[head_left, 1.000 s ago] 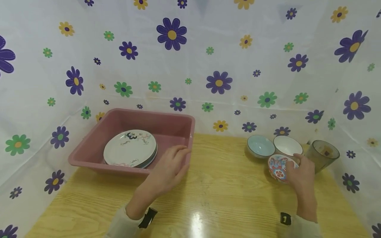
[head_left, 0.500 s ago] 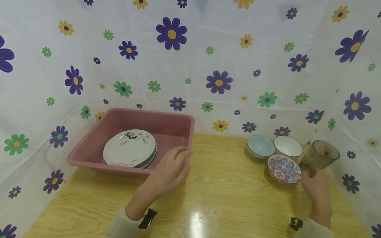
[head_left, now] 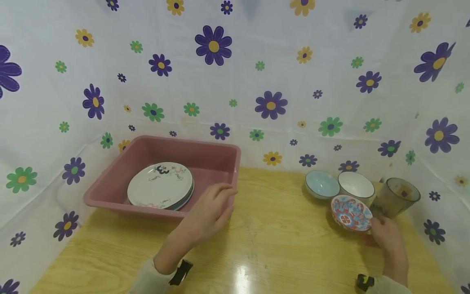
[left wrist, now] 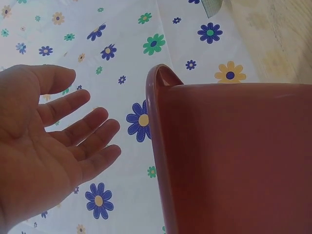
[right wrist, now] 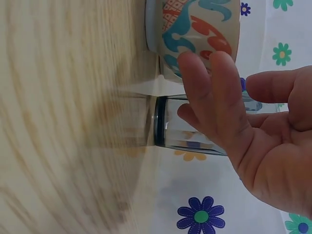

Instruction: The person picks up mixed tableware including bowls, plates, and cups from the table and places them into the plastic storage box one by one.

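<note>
A patterned bowl point(head_left: 351, 213) in red, blue and white stands at the front of the dishes on the right. My right hand point(head_left: 389, 237) is at its right rim; in the right wrist view the loosely extended fingers point(right wrist: 222, 92) overlap the bowl's painted side point(right wrist: 200, 29), thumb apart from them. A clear drinking glass point(head_left: 394, 198) stands just behind that hand. My left hand point(head_left: 209, 210) hovers by the front right corner of a pink plastic basin point(head_left: 235, 163), fingers relaxed and holding nothing. Inside the basin lies a stack of plates point(head_left: 159, 185), the top one white with a floral print.
Behind the patterned bowl stand a light blue bowl point(head_left: 322, 185) and a white bowl point(head_left: 356, 184), close together. All rest on a wooden table point(head_left: 271, 245). A flower-printed white sheet point(head_left: 242, 73) encloses the back and both sides.
My right hand has left the top of the patterned bowl, swung right to beside the glass, then come slightly lower at the bowl's right rim. My left hand stays in place.
</note>
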Demonstrator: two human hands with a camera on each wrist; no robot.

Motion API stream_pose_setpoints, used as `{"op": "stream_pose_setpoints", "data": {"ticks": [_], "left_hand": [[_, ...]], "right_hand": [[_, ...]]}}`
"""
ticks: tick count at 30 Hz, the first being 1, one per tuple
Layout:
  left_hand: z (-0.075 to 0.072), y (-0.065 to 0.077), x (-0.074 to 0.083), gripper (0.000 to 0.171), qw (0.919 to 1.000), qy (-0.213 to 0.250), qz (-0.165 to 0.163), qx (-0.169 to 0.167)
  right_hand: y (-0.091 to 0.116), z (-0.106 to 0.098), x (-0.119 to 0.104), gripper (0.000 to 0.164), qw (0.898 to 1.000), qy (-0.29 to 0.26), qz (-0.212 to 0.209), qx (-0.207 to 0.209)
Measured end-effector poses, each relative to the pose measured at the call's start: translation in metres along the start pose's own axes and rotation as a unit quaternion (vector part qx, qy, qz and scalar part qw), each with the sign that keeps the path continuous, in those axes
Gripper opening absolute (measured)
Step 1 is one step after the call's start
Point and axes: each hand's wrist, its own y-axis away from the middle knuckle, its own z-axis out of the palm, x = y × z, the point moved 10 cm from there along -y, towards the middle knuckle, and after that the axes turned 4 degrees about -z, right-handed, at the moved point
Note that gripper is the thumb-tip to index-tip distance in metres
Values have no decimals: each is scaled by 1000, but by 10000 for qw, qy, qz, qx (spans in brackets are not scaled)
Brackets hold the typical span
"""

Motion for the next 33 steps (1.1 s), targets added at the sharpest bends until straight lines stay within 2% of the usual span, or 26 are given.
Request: {"op": "stream_pose_setpoints", "data": {"ticks": [5, 13, 24, 33], "left_hand": [[-1, 0, 0, 34, 10000, -12, -8, 39], [0, 2, -4, 34, 9999, -10, -107, 23], [2, 4, -4, 32, 9999, -48, -97, 47], [1, 4, -6, 32, 9999, -61, -144, -7]], "right_hand": [[-4, 5, 5, 61, 9981, -617, 20, -29], [-7, 9, 10, 61, 9939, -1093, 54, -104], [-3, 17, 7, 57, 9932, -1141, -111, -199], [-7, 18, 4, 58, 9923, -1224, -139, -78]]}}
